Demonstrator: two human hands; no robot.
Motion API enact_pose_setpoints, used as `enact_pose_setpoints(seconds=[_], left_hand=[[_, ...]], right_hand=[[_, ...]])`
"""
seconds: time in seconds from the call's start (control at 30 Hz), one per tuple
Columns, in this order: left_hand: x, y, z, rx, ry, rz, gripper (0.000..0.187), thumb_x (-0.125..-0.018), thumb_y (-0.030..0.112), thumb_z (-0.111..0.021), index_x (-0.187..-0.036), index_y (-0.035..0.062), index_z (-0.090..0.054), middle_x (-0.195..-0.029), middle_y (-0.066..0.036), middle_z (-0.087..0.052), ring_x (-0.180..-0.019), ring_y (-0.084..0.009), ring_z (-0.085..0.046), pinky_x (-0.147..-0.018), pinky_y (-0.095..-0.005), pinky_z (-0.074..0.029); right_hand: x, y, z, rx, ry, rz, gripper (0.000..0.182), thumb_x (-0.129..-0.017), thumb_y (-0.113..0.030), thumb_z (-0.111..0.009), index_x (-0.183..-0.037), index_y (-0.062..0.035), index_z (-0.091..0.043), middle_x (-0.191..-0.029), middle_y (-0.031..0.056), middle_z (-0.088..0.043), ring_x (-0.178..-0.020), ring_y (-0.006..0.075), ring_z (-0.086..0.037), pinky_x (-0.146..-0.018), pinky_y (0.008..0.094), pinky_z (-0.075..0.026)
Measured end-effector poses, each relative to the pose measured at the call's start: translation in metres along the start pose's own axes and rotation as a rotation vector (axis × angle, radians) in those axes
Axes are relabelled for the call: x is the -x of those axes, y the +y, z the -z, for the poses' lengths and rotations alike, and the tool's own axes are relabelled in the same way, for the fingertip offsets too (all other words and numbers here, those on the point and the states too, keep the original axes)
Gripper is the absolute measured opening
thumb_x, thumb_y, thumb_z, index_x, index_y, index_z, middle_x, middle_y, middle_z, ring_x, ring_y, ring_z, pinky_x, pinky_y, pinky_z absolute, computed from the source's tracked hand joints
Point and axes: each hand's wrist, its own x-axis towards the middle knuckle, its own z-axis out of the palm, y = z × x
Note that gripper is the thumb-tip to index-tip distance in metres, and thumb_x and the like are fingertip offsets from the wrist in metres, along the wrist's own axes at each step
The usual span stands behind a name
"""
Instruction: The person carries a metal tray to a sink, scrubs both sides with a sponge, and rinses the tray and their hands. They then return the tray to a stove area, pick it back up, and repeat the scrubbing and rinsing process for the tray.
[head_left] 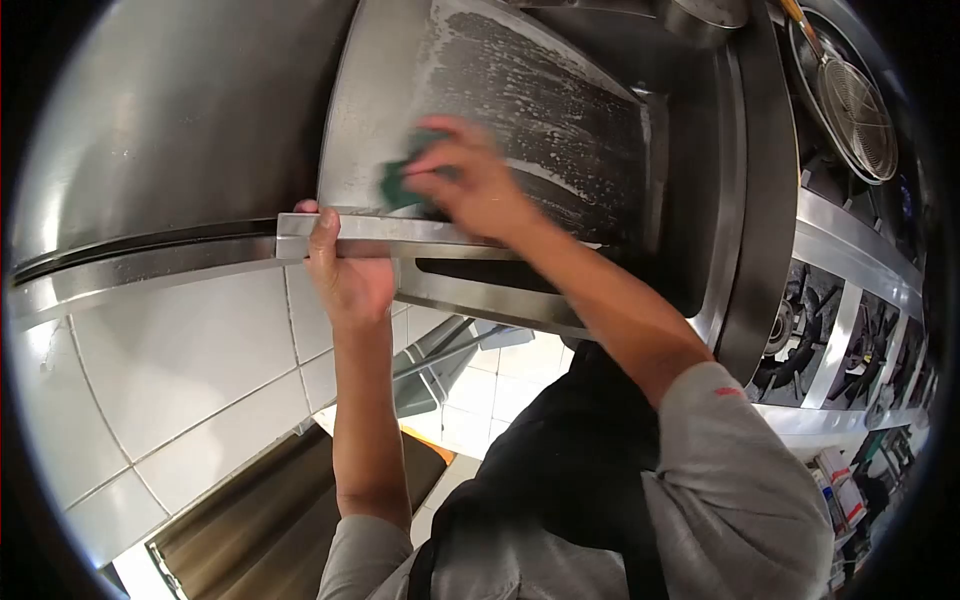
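Right hand (470, 185) grips the green scouring pad (402, 178), best pressed flat on the soapy steel panel (560, 110); left hand (345, 270) clamps the panel's lower rim (440, 232), steadying it.

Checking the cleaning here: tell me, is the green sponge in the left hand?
No, the right hand presses the green sponge on the soapy metal panel; the left hand grips the rail.

right hand (475, 185) pressing green pad (400, 180), seemingly soapy steel panel (560, 120)

Grey rolled-up sleeves (735, 470) and a black apron (560, 470) are worn.
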Motion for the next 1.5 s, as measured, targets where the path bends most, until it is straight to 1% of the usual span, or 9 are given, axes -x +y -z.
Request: enact_pose_setpoints(seconds=[0.13, 0.23, 0.3, 0.43, 0.63, 0.9, 1.13, 1.3, 1.5], left_hand=[[0.003, 0.002, 0.007, 0.004, 0.003, 0.038, 0.019, -0.091, 0.012, -0.064, -0.105, 0.024, -0.063, -0.12, 0.0, -0.061, -0.122, -0.0215, -0.051, -0.107, -0.0459, -0.038], [0.0, -0.001, 0.009, -0.035, -0.051, 0.0, 0.014, -0.095, 0.026, -0.064, -0.109, 0.0245, -0.064, -0.122, 0.002, -0.061, -0.122, -0.0224, -0.05, -0.108, -0.0444, -0.037], [0.0, -0.004, 0.017, -0.019, -0.034, -0.023, 0.024, -0.097, 0.039, -0.062, -0.114, 0.0228, -0.062, -0.123, 0.001, -0.06, -0.122, -0.0235, -0.05, -0.108, -0.0448, -0.036], [-0.003, 0.01, 0.015, 0.175, -0.157, -0.026, 0.055, -0.096, 0.063, -0.047, -0.111, 0.0107, -0.058, -0.117, -0.005, -0.059, -0.116, -0.0245, -0.052, -0.102, -0.0437, -0.041], [0.001, 0.016, 0.027, 0.106, 0.024, 0.009, 0.074, -0.093, 0.074, -0.039, -0.12, 0.0085, -0.06, -0.125, -0.008, -0.061, -0.117, -0.0283, -0.054, -0.104, -0.0466, -0.04], [-0.01, 0.015, 0.041, 0.21, -0.183, 0.064, 0.068, -0.094, 0.069, -0.041, -0.118, 0.0085, -0.062, -0.125, -0.007, -0.061, -0.124, -0.0273, -0.049, -0.109, -0.045, -0.033], [-0.002, 0.024, 0.038, 0.162, -0.079, 0.181, 0.065, -0.095, 0.066, -0.043, -0.121, 0.0106, -0.063, -0.124, -0.004, -0.063, -0.123, -0.0229, -0.051, -0.11, -0.0452, -0.033], [-0.007, 0.015, 0.036, 0.254, -0.201, 0.06, 0.065, -0.093, 0.067, -0.046, -0.115, 0.0079, -0.062, -0.122, -0.005, -0.06, -0.122, -0.0247, -0.049, -0.109, -0.0428, -0.034], [0.0, 0.001, 0.025, 0.026, -0.109, -0.073, 0.031, -0.1, 0.031, -0.058, -0.121, 0.0087, -0.056, -0.123, -0.006, -0.059, -0.119, -0.0228, -0.051, -0.107, -0.044, -0.038]], right_hand=[[0.118, 0.15, 0.094, 0.129, 0.151, -0.841, 0.015, -0.088, -0.017, -0.072, -0.099, -0.0087, -0.067, -0.111, 0.0157, -0.066, -0.114, 0.0367, -0.059, -0.1, 0.0468, -0.045], [0.096, 0.081, 0.074, 0.606, 0.138, -0.737, 0.032, -0.084, -0.026, -0.075, -0.108, -0.0086, -0.062, -0.106, 0.0191, -0.065, -0.108, 0.0389, -0.058, -0.096, 0.0481, -0.045], [0.053, 0.031, 0.055, 0.424, 0.064, -0.427, 0.034, -0.081, -0.027, -0.076, -0.105, -0.0068, -0.063, -0.102, 0.0176, -0.065, -0.103, 0.0382, -0.06, -0.092, 0.0465, -0.047], [-0.038, -0.063, 0.019, -0.238, -0.153, -0.527, 0.027, -0.08, -0.02, -0.074, -0.099, -0.0035, -0.064, -0.095, 0.0179, -0.064, -0.09, 0.0343, -0.063, -0.083, 0.0403, -0.05], [0.02, -0.102, -0.02, 0.328, -0.12, 0.033, 0.049, -0.078, -0.032, -0.079, -0.117, -0.0068, -0.063, -0.108, 0.0167, -0.062, -0.107, 0.0366, -0.055, -0.095, 0.0456, -0.044], [0.067, -0.065, 0.046, 0.452, -0.389, -0.26, 0.047, -0.078, -0.032, -0.081, -0.109, -0.0041, -0.06, -0.101, 0.0186, -0.058, -0.095, 0.0397, -0.057, -0.082, 0.0458, -0.051], [0.002, -0.099, -0.016, 0.334, -0.283, 0.191, 0.045, -0.077, -0.031, -0.079, -0.109, -0.0047, -0.06, -0.106, 0.0175, -0.06, -0.101, 0.0367, -0.058, -0.088, 0.045, -0.05], [0.133, 0.009, 0.105, 0.643, -0.498, -0.367, 0.054, -0.075, -0.016, -0.08, -0.122, -0.0029, -0.056, -0.117, 0.0213, -0.057, -0.12, 0.0401, -0.051, -0.101, 0.0451, -0.045], [0.113, 0.041, 0.147, 0.873, -0.843, -0.512, 0.057, -0.074, -0.006, -0.071, -0.126, -0.0007, -0.051, -0.117, 0.0244, -0.061, -0.11, 0.0422, -0.06, -0.097, 0.0462, -0.049]])
